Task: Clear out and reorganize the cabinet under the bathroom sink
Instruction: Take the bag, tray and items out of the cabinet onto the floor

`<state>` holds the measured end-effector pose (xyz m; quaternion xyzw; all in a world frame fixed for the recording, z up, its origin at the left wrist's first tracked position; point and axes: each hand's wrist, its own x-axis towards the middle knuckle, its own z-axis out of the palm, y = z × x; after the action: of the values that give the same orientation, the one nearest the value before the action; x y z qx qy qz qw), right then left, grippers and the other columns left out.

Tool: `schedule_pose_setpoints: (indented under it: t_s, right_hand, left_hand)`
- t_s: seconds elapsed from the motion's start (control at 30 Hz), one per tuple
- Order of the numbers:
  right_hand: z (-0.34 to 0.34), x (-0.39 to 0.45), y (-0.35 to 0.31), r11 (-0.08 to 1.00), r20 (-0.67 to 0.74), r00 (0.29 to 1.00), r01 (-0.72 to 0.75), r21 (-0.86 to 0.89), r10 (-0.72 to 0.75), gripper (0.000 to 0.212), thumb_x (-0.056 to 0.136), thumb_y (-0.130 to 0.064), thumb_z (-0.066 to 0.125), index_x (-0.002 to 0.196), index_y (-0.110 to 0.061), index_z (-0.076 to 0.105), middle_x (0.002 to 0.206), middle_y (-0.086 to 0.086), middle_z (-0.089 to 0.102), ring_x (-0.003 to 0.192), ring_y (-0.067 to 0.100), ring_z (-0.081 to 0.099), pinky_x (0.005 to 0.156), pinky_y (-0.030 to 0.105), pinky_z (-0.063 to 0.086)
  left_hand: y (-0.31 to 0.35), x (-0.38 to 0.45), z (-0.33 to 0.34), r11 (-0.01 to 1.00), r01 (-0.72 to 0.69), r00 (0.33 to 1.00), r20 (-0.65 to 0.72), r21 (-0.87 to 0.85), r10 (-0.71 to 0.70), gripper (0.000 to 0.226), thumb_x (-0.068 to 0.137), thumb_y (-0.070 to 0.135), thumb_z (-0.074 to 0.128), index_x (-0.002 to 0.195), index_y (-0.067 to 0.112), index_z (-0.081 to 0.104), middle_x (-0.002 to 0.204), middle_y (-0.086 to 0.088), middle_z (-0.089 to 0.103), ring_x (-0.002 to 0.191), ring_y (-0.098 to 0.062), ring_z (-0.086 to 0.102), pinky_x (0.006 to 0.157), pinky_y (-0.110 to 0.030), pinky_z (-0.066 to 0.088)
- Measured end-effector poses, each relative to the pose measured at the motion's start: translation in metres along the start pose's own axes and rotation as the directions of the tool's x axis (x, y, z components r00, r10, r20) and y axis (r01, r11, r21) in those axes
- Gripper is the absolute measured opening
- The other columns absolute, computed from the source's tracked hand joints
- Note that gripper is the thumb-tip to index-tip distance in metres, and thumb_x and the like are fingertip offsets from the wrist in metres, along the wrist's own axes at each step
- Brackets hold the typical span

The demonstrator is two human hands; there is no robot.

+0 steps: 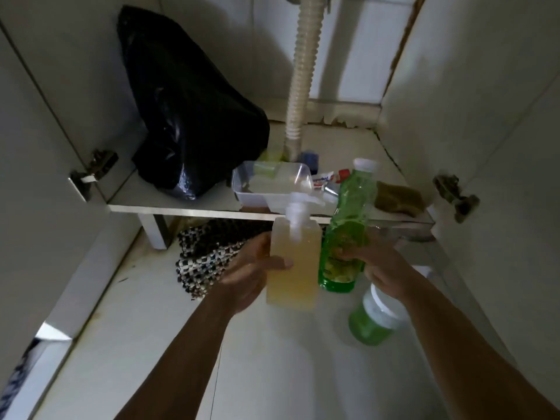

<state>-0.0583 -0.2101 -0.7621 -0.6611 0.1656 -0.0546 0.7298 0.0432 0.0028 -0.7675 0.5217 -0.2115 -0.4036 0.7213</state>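
My left hand (251,272) grips a square pump bottle (295,268) of pale yellow liquid, held upright in front of the cabinet. My right hand (374,263) grips a green bottle (345,231) with a white cap, tilted slightly, right beside the pump bottle. Both bottles hang in the air just outside the cabinet's front edge (194,211). On the floor below my right hand stands a green jar (374,319) with a white lid.
Inside the cabinet a black plastic bag (188,116) fills the left. A clear plastic tray (269,184), a toothpaste tube (328,180), a brown sponge (398,198) and a corrugated drain hose (300,74) stand further right. A checked cloth (206,262) lies on the floor.
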Motion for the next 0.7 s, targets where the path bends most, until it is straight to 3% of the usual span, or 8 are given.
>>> schedule_pose_setpoints:
  t_s: [0.2, 0.33, 0.47, 0.57, 0.7]
  right_hand:
    - [0.018, 0.001, 0.068, 0.923, -0.193, 0.978, -0.147, -0.356, 0.081, 0.052, 0.054, -0.013, 0.079, 0.101, -0.024, 0.059, 0.096, 0.000, 0.068, 0.092, 0.021, 0.064, 0.080, 0.035, 0.050]
    - [0.020, 0.001, 0.121, 0.916, -0.296, 0.941, -0.254, -0.309, 0.161, 0.059, 0.044, -0.025, 0.076, 0.101, -0.024, 0.061, 0.095, 0.002, 0.070, 0.090, 0.022, 0.067, 0.083, 0.039, 0.054]
    - [0.017, -0.008, 0.149, 0.885, -0.312, 0.920, -0.336, -0.321, 0.237, 0.051, 0.046, -0.021, 0.079, 0.095, -0.019, 0.069, 0.090, 0.000, 0.073, 0.089, 0.019, 0.069, 0.077, 0.031, 0.055]
    - [0.007, -0.008, 0.154, 0.882, -0.307, 0.916, -0.353, -0.313, 0.258, 0.044, 0.051, -0.014, 0.081, 0.094, -0.018, 0.070, 0.090, 0.001, 0.074, 0.092, 0.020, 0.069, 0.082, 0.032, 0.053]
    - [-0.007, -0.006, 0.152, 0.873, -0.270, 0.928, -0.341, -0.347, 0.255, 0.048, 0.047, -0.020, 0.079, 0.094, -0.020, 0.068, 0.091, -0.001, 0.074, 0.093, 0.016, 0.068, 0.089, 0.033, 0.052]
  left_hand:
    - [-0.073, -0.006, -0.021, 0.951, 0.184, 0.963, -0.237, 0.248, -0.125, 0.083, 0.041, 0.025, 0.083, 0.117, 0.014, 0.053, 0.113, -0.008, 0.065, 0.106, -0.029, 0.061, 0.088, -0.046, 0.054]
    - [-0.115, -0.011, -0.029, 0.895, 0.296, 0.908, -0.390, 0.332, -0.156, 0.084, 0.041, 0.036, 0.081, 0.117, 0.028, 0.047, 0.113, 0.001, 0.060, 0.106, -0.023, 0.058, 0.091, -0.048, 0.052]
    - [-0.142, -0.009, -0.027, 0.853, 0.316, 0.890, -0.442, 0.415, -0.114, 0.079, 0.061, 0.016, 0.082, 0.128, 0.023, 0.042, 0.112, -0.001, 0.054, 0.102, -0.025, 0.051, 0.075, -0.031, 0.048]
    - [-0.153, -0.006, -0.020, 0.848, 0.304, 0.889, -0.449, 0.435, -0.089, 0.077, 0.068, 0.005, 0.078, 0.133, 0.020, 0.039, 0.109, -0.001, 0.051, 0.097, -0.024, 0.049, 0.065, -0.023, 0.040]
    - [-0.161, -0.002, -0.017, 0.834, 0.266, 0.908, -0.416, 0.484, -0.049, 0.083, 0.059, 0.023, 0.077, 0.132, 0.022, 0.037, 0.104, 0.007, 0.052, 0.092, -0.019, 0.051, 0.064, -0.021, 0.041]
